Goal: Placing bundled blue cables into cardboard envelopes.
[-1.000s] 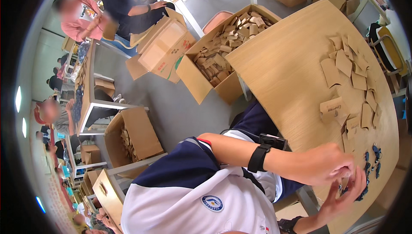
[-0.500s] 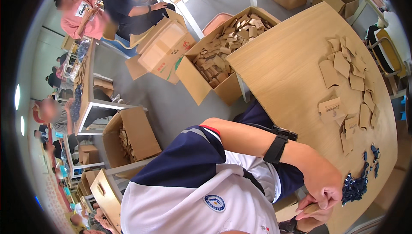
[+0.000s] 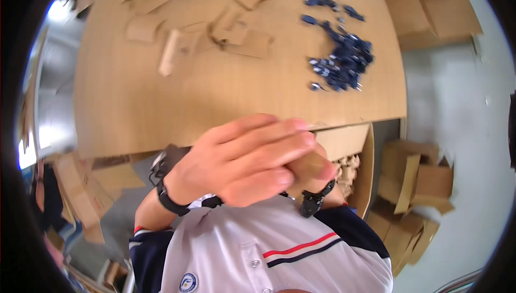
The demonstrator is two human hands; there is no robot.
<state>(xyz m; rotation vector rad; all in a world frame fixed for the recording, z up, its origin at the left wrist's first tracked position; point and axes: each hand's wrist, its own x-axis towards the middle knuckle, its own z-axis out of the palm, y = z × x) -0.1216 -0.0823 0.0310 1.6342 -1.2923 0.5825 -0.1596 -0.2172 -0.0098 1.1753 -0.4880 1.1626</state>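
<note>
- A packing or assembly workshop, by the look of the goods and the bare floor.
- A large wooden table [image 3: 215, 94] carries many flat brown cardboard pieces [image 3: 215, 19] scattered along its far edge.
- A heap of small dark blue parts [image 3: 341, 59] lies near the table's right edge.
- Open cardboard boxes [image 3: 424, 8] stand on the plain grey floor [image 3: 457, 105] beyond the right edge, with more cartons [image 3: 414, 185] stacked by the near right corner.
</note>
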